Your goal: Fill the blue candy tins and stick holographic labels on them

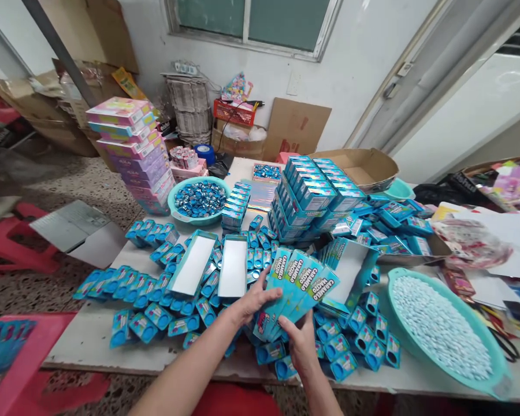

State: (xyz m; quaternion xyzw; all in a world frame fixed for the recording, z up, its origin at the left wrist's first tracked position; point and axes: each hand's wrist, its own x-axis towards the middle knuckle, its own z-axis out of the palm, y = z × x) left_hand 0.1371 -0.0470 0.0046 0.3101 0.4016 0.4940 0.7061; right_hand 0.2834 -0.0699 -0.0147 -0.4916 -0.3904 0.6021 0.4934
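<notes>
1. Head view: your left hand and right hand are holding a fan of blue CARAMELO cards between them, above the table.
2. Small blue boxes are crowding beneath your hands; two white-lined trays are lying to the left.
3. Stacked cartons are rising beyond the cards; a basin of pale pieces is standing at right.

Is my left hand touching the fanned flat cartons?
Touching. The head view shows the left hand holding the fanned flat cartons at their left side, thumb across the front.
</notes>
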